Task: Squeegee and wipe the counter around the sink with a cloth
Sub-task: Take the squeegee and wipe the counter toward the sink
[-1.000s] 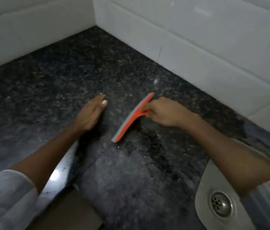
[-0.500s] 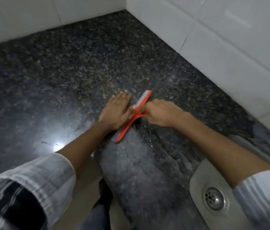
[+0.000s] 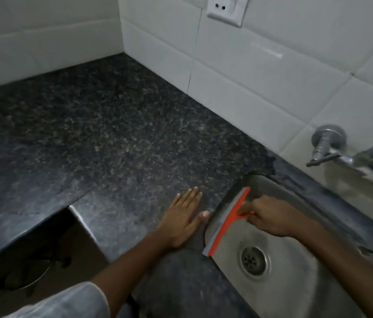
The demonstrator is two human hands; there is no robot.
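Note:
An orange squeegee (image 3: 226, 222) with a grey rubber blade lies along the left rim of the steel sink (image 3: 291, 267), its blade just over the basin's edge. My right hand (image 3: 270, 215) is shut on its orange handle, above the basin. My left hand (image 3: 184, 216) rests flat, fingers spread, on the dark speckled granite counter (image 3: 112, 138) just left of the sink rim. No cloth is in view.
White tiled walls (image 3: 261, 72) meet at a corner behind the counter. A wall socket (image 3: 225, 8) sits high up. A metal tap (image 3: 327, 145) juts out over the sink at right. The counter's front edge steps back at the lower left, with floor below.
My right hand has drawn the squeegee rightwards across the counter to the sink's left rim. My left hand followed alongside, still flat on the granite. The view has swung right, showing the tap.

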